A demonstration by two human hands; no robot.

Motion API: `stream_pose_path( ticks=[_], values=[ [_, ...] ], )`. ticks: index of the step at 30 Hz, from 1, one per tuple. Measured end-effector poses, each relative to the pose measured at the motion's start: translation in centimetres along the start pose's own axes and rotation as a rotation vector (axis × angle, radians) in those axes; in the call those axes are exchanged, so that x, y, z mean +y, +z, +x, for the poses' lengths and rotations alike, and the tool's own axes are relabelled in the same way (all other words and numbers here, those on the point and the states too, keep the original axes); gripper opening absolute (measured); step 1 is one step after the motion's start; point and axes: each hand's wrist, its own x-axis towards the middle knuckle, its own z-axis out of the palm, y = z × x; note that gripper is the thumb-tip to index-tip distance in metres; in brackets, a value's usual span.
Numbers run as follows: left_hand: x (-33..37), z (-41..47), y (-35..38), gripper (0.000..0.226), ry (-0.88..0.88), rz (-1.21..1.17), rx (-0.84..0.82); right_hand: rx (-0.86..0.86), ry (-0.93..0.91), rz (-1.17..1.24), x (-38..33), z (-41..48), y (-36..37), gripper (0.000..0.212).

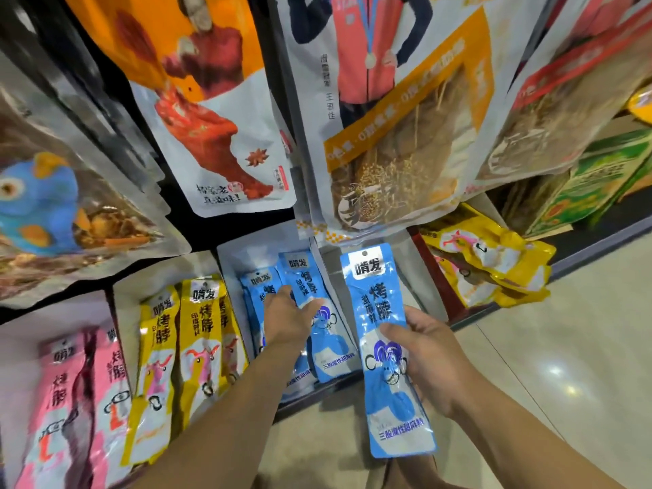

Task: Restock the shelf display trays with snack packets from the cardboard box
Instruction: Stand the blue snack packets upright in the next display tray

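Just right of the blue tray [231, 257], the right hand [428, 354] grasps one blue packet [375, 287] round its middle: thumb across the front, fingers behind, long axis upright, hang-hole end up. The packet is clear of the tray, not yet inside it. The left hand [287, 321] is inside that tray, with its fingers lying on the standing blue packets [300, 273]. Pinching or just pushing them back: can't tell from this angle.

Handling call: light, thin, long flat pouch. The film is glossy, so it's likely slippery, and soft enough to droop if held by a corner. The mid-body grip looks right, since that's the stiffest zone and it leaves both ends free to steer. It's not fragile as such, but a hard squeeze could crush the contents or crease the film. I'd feed the bottom edge first into the gap at the tray's right side, beside the standing stock. Risk: neighbours flop forward once the left hand lets go.

Yellow packets [203, 333] sit just left of the blue tray, pink packets [58, 393] further left.
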Motion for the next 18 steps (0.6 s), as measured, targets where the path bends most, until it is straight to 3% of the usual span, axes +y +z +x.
stream_pose_path(
  ticks=[3,7,10,15,18],
  values=[
    [-0.5,-0.9,-1.6,0.064,0.005,-0.026,0.056,0.012,0.040,0.017,0.1,0.6,0.8,0.019],
    [-2.6,-2.2,-4.8,0.046,0.107,-0.041,0.265,-0.010,0.098,0.021,0.2,2.0,3.4,0.021],
    [-5.1,-2.8,-7.0,0.047,0.055,-0.014,0.383,-0.069,0.101,0.004,0.1,3.6,6.5,0.021],
    [-8.2,-2.5,-8.5,0.033,0.010,0.059,0.202,-0.129,0.115,-0.019,1.3,6.6,11.5,0.022],
    [-8.3,-2.2,-8.6,0.033,0.008,0.007,0.196,-0.112,0.122,-0.090,2.9,8.5,13.6,0.028]
  ],
)
